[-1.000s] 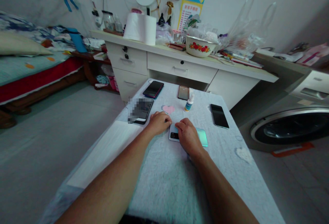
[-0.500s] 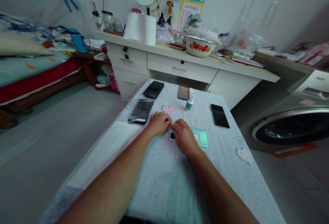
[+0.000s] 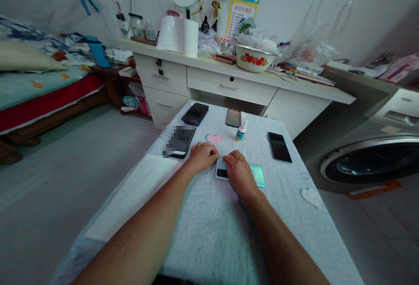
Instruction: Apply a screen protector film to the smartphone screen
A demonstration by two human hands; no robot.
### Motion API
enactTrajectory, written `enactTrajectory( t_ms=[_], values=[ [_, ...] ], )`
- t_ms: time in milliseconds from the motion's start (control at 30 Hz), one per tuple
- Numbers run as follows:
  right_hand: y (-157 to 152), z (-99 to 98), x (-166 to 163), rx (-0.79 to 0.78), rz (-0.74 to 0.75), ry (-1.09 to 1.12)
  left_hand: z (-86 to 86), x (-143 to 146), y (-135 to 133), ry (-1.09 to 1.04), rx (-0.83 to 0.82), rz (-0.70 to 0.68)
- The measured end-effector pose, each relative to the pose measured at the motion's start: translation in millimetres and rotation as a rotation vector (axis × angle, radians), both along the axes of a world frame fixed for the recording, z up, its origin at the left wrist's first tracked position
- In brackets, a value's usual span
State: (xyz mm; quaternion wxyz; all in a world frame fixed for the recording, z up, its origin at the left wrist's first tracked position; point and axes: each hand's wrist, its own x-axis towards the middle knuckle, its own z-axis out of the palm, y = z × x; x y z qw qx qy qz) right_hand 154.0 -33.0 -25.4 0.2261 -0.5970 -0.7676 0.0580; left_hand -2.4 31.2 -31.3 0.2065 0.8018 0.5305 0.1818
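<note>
A smartphone with a shiny blue-green back [image 3: 258, 176] lies face down on the cloth-covered table, its dark camera block toward the left end. My right hand [image 3: 241, 175] is over the middle of this phone, fingers bunched together; whatever may be between them is hidden. Just off the phone's upper left corner, my left hand [image 3: 203, 156] rests on the cloth with its fingers curled in, and I cannot make out anything in it. A small white spray bottle [image 3: 240, 132] with a blue and yellow label stands upright beyond my hands.
Around them lie a phone with a partly pixelated screen [image 3: 183, 139], a dark phone [image 3: 195, 113], a brownish phone or case [image 3: 234, 118] and a black phone [image 3: 279, 147]. A white desk [image 3: 209, 75] borders the far side; a washing machine [image 3: 379, 136] stands right.
My right hand has slid a little to the right along the phone's back, uncovering more of the camera block and covering a pale patch. The left hand stays almost still.
</note>
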Motion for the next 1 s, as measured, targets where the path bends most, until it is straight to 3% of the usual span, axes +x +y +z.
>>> enactTrajectory(
  t_ms=[767, 1000],
  values=[
    [-9.2, 16.1, 27.4, -0.102, -0.181, -0.032, 2.3, -0.9, -1.1, -0.011, -0.028, 0.007],
    [-9.3, 10.5, 21.8, -0.061, -0.111, -0.013, 1.3, -0.2, -0.5, -0.022, -0.018, 0.003]
  ],
)
